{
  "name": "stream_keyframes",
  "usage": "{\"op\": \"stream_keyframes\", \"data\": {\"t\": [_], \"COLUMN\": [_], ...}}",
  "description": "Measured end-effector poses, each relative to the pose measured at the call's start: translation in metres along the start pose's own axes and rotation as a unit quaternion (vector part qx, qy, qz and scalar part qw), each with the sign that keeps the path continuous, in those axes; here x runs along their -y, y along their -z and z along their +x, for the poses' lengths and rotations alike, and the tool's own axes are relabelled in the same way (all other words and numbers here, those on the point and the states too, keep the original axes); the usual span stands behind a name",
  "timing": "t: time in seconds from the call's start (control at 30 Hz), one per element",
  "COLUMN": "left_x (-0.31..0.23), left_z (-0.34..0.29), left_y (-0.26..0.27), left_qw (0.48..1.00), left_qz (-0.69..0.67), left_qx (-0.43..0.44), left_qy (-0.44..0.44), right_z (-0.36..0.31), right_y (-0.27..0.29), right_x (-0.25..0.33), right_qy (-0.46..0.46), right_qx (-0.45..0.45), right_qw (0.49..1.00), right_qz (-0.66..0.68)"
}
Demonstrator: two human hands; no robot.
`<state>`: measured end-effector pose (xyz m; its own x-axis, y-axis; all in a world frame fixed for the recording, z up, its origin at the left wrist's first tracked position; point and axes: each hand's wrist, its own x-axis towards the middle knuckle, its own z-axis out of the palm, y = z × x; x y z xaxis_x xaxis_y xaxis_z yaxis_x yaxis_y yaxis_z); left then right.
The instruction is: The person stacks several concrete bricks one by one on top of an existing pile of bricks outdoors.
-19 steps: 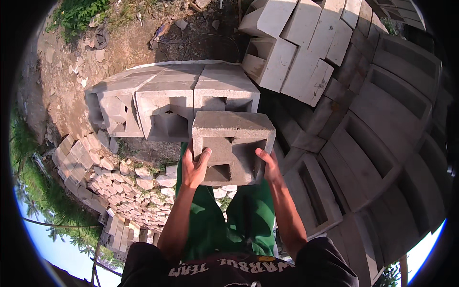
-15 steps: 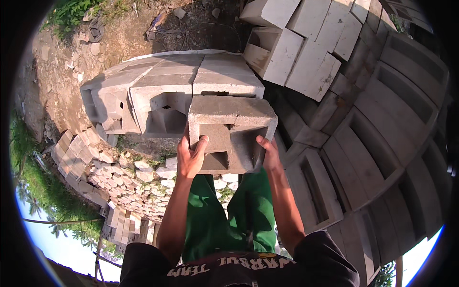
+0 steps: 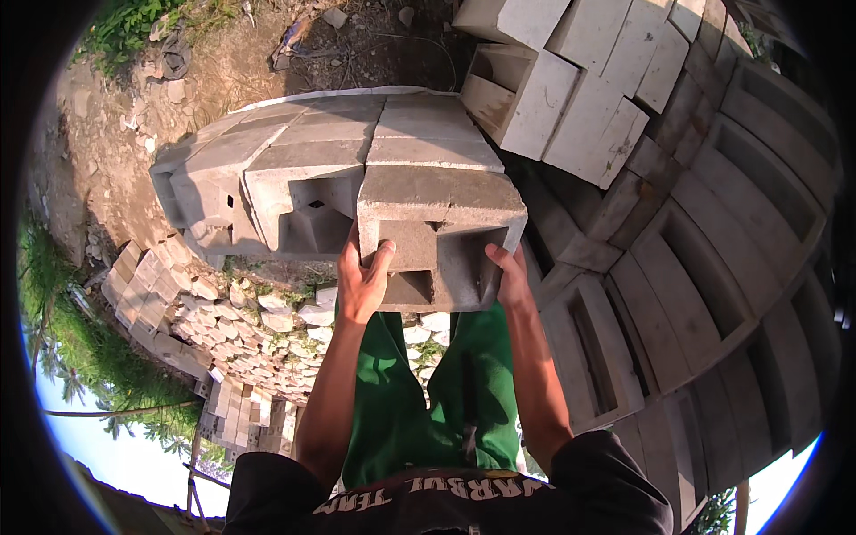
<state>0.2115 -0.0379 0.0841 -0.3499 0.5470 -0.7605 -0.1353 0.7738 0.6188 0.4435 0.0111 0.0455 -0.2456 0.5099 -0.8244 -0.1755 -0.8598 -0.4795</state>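
Note:
A grey concrete block (image 3: 442,198) with square hollows is gripped between both hands, its hollow face turned toward me. My left hand (image 3: 364,276) clasps its left side, thumb on the front face. On the opposite side my right hand (image 3: 510,275) grips it the same way, thumb near the hollow's edge. The held block's far edge meets the near right end of a row of similar blocks (image 3: 308,147); whether its underside rests on anything is hidden. The fingers behind the block are mostly out of sight.
Pale blocks (image 3: 571,116) are piled at the far right, and a tall stack of hollow blocks (image 3: 695,267) rises along my right side. Broken stone pieces (image 3: 241,325) cover the ground at lower left. Bare soil (image 3: 223,53) lies beyond the row.
The held block has moved slightly away from me and to the right, closing up against the row's right end. Both hands have travelled with it, still gripping.

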Motion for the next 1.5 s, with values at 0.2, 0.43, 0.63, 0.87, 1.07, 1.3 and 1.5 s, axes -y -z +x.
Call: {"op": "stream_keyframes", "data": {"t": [0.2, 0.43, 0.63, 0.87, 1.07, 1.3, 1.5], "left_x": [-0.007, -0.01, -0.003, -0.005, -0.011, -0.011, -0.015], "left_z": [0.0, -0.001, 0.002, 0.001, 0.0, -0.001, -0.002], "left_y": [-0.004, -0.006, 0.0, -0.001, -0.005, -0.005, -0.01], "left_qw": [0.999, 0.999, 0.999, 0.999, 0.998, 0.998, 0.998], "left_qz": [-0.031, -0.026, -0.008, 0.005, -0.005, 0.01, -0.005], "left_qx": [-0.025, -0.032, -0.024, -0.043, -0.054, -0.055, -0.062], "left_qy": [-0.013, 0.007, -0.02, -0.006, 0.016, -0.004, -0.008], "right_z": [0.002, 0.001, 0.001, 0.006, 0.007, 0.006, 0.009], "right_y": [-0.003, -0.01, -0.015, -0.012, -0.015, -0.016, -0.013], "right_x": [0.006, 0.017, 0.027, 0.026, 0.032, 0.036, 0.03], "right_qy": [-0.02, -0.006, -0.013, 0.027, 0.026, 0.031, 0.04], "right_qx": [-0.017, -0.001, 0.012, 0.032, 0.035, 0.027, 0.03], "right_qw": [0.999, 1.0, 0.999, 0.998, 0.997, 0.996, 0.994], "right_qz": [-0.038, -0.028, -0.031, -0.055, -0.058, -0.083, -0.099]}}
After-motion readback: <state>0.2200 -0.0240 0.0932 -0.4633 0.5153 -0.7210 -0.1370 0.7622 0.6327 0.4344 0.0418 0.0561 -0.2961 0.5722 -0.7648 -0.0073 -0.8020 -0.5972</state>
